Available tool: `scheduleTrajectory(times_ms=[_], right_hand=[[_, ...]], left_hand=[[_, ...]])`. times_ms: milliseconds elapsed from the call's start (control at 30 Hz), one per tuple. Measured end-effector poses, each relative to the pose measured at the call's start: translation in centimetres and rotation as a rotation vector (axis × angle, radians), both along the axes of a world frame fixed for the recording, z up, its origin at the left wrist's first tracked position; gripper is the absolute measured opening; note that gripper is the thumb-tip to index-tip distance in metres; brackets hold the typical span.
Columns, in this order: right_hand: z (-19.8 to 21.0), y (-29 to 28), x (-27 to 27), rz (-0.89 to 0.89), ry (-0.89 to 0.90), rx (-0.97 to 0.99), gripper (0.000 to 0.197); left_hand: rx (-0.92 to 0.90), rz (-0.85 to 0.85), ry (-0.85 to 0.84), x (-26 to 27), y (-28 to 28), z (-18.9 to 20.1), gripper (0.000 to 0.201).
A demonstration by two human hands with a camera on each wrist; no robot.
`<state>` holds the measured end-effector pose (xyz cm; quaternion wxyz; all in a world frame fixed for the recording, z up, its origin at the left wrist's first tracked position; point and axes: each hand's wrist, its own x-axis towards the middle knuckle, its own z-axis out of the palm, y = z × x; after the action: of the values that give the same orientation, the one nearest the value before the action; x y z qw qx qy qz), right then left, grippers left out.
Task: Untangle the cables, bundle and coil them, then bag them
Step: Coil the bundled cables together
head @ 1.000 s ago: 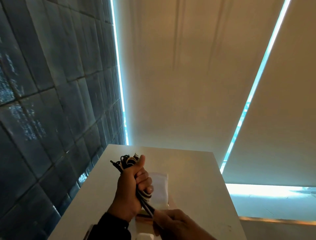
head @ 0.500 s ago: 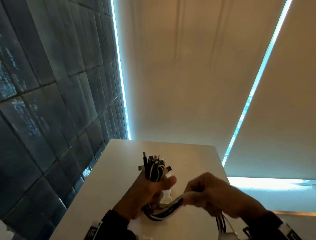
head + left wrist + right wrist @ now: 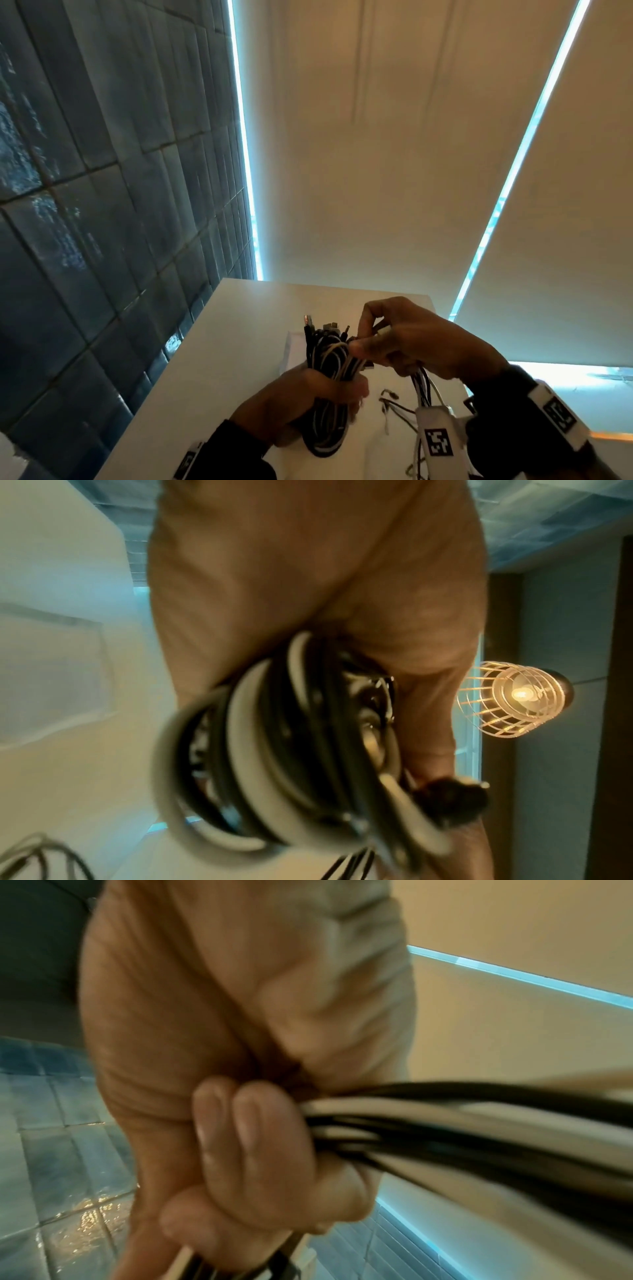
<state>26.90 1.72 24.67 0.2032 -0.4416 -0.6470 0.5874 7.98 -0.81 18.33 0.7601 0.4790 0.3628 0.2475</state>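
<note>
A coil of black and white cables (image 3: 329, 363) stands upright over the white table (image 3: 239, 359). My left hand (image 3: 308, 397) grips the coil around its middle, and its loops (image 3: 274, 750) bulge out below my palm. Plug ends (image 3: 310, 323) stick up from the top. My right hand (image 3: 404, 339) is level with the top of the coil, its fingers (image 3: 246, 1123) curled round the loose cable strands (image 3: 479, 1123) that trail down past my wrist. A clear plastic bag (image 3: 291, 353) lies flat on the table behind the coil.
A dark tiled wall (image 3: 102, 205) runs along the table's left edge. Beige roller blinds (image 3: 376, 137) with lit gaps hang behind the table. Thin loose wires (image 3: 390, 401) lie on the table near my right wrist. A wire-cage lamp (image 3: 514, 699) shows in the left wrist view.
My right hand has come up from the table's near edge to the top of the coil, drawing the loose strands with it. The left hand has turned while keeping its hold.
</note>
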Motion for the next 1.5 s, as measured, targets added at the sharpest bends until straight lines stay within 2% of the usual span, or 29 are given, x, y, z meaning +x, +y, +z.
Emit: scheduleTrajectory(times_ms=[33, 100, 233, 367, 433, 600, 700, 767, 833, 933, 1000, 1067, 1133, 1200, 1233, 1333, 1400, 1500], right_hand=[[-0.2, 0.0, 0.1, 0.002, 0.018, 0.006, 0.02], [-0.7, 0.0, 0.4, 0.005, 0.054, 0.024, 0.024], [-1.9, 0.1, 0.7, 0.002, 0.128, 0.032, 0.027], [-3.1, -0.1, 1.3, -0.053, 0.229, 0.025, 0.028], [-3.8, -0.4, 1.7, -0.075, 0.296, -0.041, 0.03], [-5.7, -1.3, 3.7, -0.056, 0.406, -0.228, 0.039], [-6.7, -1.5, 4.8, -0.038, 0.399, -0.261, 0.037], [-7.6, -1.7, 5.4, -0.095, 0.365, -0.264, 0.035], [-8.2, -1.8, 5.3, -0.251, 0.343, -0.251, 0.033], [-8.3, -2.0, 3.5, -0.595, 0.326, -0.091, 0.023], [-8.1, -2.2, 1.9, -0.765, 0.19, 0.172, 0.019], [-7.7, -2.6, 0.0, -0.807, -0.02, 0.524, 0.016], [-7.1, -3.3, -2.0, -0.75, -0.136, 0.789, 0.018], [-7.2, -3.8, -3.7, -0.606, -0.219, 0.93, 0.019], [-7.4, -3.9, -4.4, -0.512, -0.264, 0.952, 0.02], [-7.5, -4.4, -5.4, -0.268, -0.378, 0.815, 0.028], [-7.0, -4.8, -5.4, -0.206, -0.378, 0.703, 0.038], [-6.7, -4.6, -5.7, -0.159, -0.479, 0.753, 0.049]], left_hand=[[-0.031, -0.024, -0.07, -0.1, -0.1, -0.1, 0.046], [-0.059, -0.046, -0.163, -0.1, -0.5, -0.5, 0.031], [-0.122, 0.042, -0.213, 0.2, -0.7, -0.7, 0.023], [-0.108, 0.176, -0.167, 0.8, -0.3, -0.1, 0.034], [-0.103, 0.221, -0.152, 0.6, -0.3, 0.0, 0.037], [-0.107, 0.266, -0.149, -0.2, -0.2, -0.1, 0.036], [-0.117, 0.304, -0.178, -0.5, 0.2, -0.6, 0.047], [-0.102, 0.315, -0.18, -0.8, 0.5, -0.9, 0.05], [-0.1, 0.303, -0.171, -0.8, 0.6, -1.0, 0.055], [-0.12, 0.276, -0.152, 0.1, 0.4, -1.2, 0.061], [-0.114, 0.307, -0.1, 1.0, 0.4, -1.5, 0.063], [-0.116, 0.348, -0.081, 1.9, 0.7, -1.9, 0.063], [-0.125, 0.353, -0.109, 2.6, 1.0, -2.3, 0.073], [-0.128, 0.362, -0.172, 3.3, 0.9, -2.1, 0.079], [-0.127, 0.388, -0.212, 3.6, 0.9, -2.2, 0.073], [-0.199, 0.474, -0.283, 3.9, 1.0, -1.8, 0.046], [-0.265, 0.535, -0.314, 3.7, 1.3, -2.3, 0.042], [-0.321, 0.676, -0.349, 3.4, 2.0, -3.2, 0.04]])
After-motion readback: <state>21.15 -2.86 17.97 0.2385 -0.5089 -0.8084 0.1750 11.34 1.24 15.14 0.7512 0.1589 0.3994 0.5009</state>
